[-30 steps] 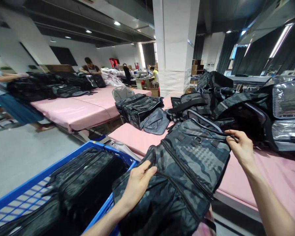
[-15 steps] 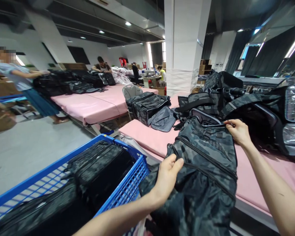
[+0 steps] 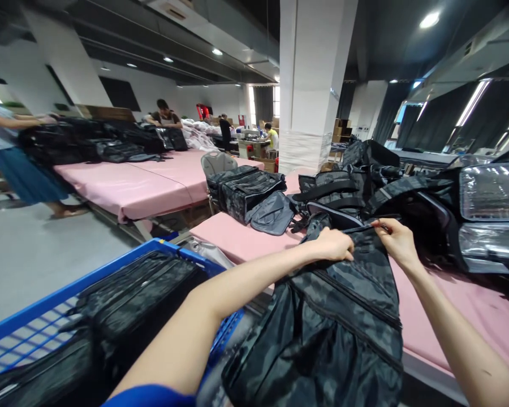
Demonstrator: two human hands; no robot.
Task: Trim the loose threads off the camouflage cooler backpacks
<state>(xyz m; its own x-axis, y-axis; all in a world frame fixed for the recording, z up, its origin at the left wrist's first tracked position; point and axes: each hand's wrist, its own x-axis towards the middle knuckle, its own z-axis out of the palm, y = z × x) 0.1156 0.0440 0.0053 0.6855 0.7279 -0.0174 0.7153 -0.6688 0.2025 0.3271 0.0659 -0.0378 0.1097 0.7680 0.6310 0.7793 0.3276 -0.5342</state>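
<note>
A dark camouflage backpack point(image 3: 343, 322) with long zippers hangs over the near edge of the pink table, its lower part drooping toward me. My right hand point(image 3: 394, 240) pinches the top edge of it at the right corner. Near that same upper edge, my left hand point(image 3: 336, 244) has its fingers curled on the fabric, left of my right hand. The left fingertips are partly hidden against the cloth. A grey-lined flap point(image 3: 335, 215) lies open just beyond both hands.
At lower left stands a blue plastic basket point(image 3: 155, 244) holding camouflage bags. More bags point(image 3: 254, 189) lie on the pink table point(image 3: 220, 226), with a silver-lined one point(image 3: 492, 192) at right. A white pillar point(image 3: 307, 85) rises behind. Co-workers are at other tables, one person point(image 3: 14, 147) at far left.
My left hand has moved up and right from the backpack's left side to its top edge, near my right hand. The right hand keeps its pinch. The view has turned slightly right.
</note>
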